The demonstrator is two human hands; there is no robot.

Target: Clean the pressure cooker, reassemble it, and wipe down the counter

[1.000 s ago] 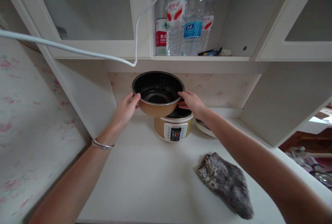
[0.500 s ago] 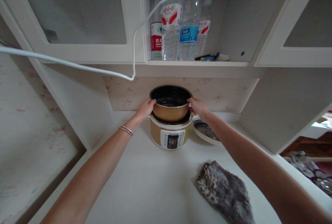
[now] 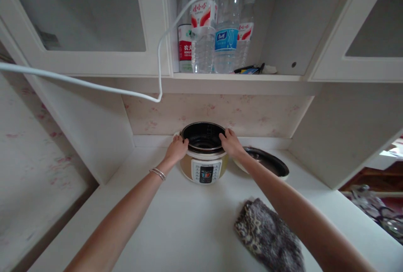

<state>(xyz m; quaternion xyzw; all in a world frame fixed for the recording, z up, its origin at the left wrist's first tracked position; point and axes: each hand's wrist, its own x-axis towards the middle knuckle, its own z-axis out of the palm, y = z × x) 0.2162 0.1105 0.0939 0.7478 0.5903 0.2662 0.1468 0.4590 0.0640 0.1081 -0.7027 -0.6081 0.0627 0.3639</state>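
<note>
Pot (image 3: 204, 139), black inside and open at the top, sits level in the mouth of a rice cooker (image 3: 185, 167), its rim slightly above the cooker's white collar. How deep its base goes is hidden.

The person's left hand (image 3: 176, 150) has the rim at its left side, the grip closed with the thumb over the edge; two silver bangles (image 3: 157, 174) circle that wrist. The right hand (image 3: 231, 142) has the opposite side — its grip is likewise closed on the rim, thumb toward the inside.

The cooker stands upright on a white surface (image 3: 179, 226), near the back wall (image 3: 195, 110), its button panel (image 3: 206, 172) facing the person. Just to the right lies a round lid (image 3: 272, 165), dark underside up and partly behind the right forearm. Nearer the person, a furry grey-brown cloth (image 3: 267, 236) lies on the surface, also partly covered by that arm.

Above, four clear plastic bottles (image 3: 203, 49) stand together in an open cupboard (image 3: 286, 32), with some small items (image 3: 250, 70) beside them — too small to make out. A white cord (image 3: 75, 81) hangs across the view in front of the cupboard.
</note>
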